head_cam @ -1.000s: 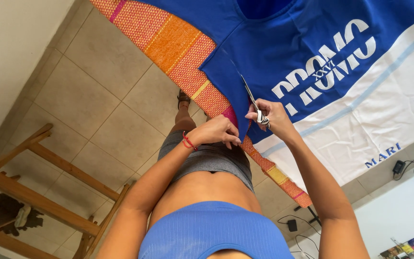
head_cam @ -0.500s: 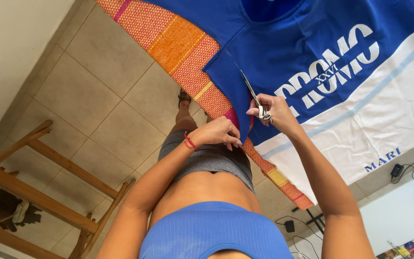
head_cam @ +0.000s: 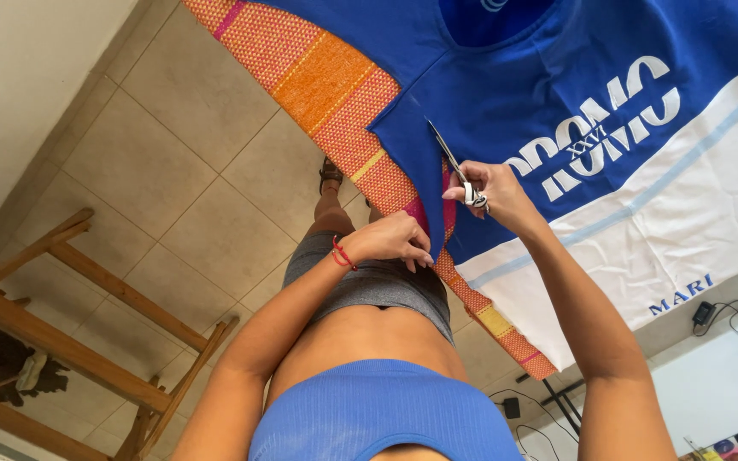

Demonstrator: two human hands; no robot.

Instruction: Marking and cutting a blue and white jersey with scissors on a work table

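The blue shirt [head_cam: 557, 94] lies flat on an orange woven cloth [head_cam: 326, 77] that covers the table, its cut edge hanging near the table's front edge. The right hand [head_cam: 493, 192] is closed around the scissors [head_cam: 454, 166], blades pointing up along the sleeve seam. The left hand [head_cam: 390, 239] pinches the loose blue flap just below (fingers curled shut on the fabric). To cut cleanly, I judge the flap should stay taut and the blades follow the seam in short strokes
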